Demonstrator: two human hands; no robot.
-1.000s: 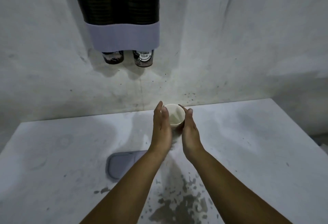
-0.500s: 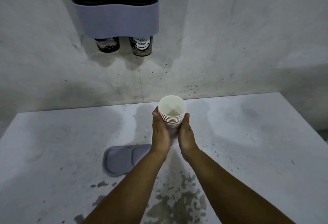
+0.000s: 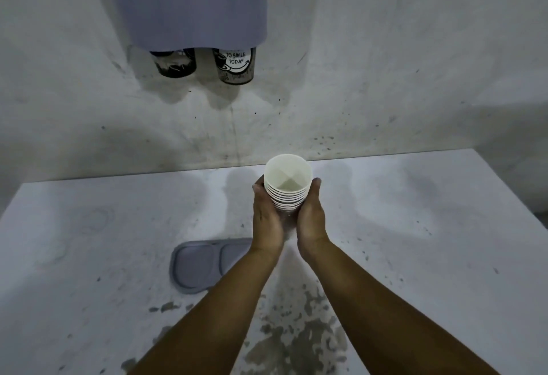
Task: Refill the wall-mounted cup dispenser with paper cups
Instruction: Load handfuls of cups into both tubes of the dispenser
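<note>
Stack of paper cups (image 3: pixel 287 189) between my left hand (image 3: pixel 267 216) and right hand (image 3: pixel 311 217), both curled around it, above the table (image 3: pixel 415 226).
I should keep it straight and squeeze softly while raising toward the dispenser (image 3: pixel 189 9) on the stained wall (image 3: pixel 415 48); a grey lid (image 3: pixel 204 265) lies near.

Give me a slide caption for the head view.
Both hands, left and right, hold a cup stack above the counter, below the wall dispenser.

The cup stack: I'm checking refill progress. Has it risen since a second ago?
Yes. The cup stack has risen off the table, toward the dispenser.
</note>
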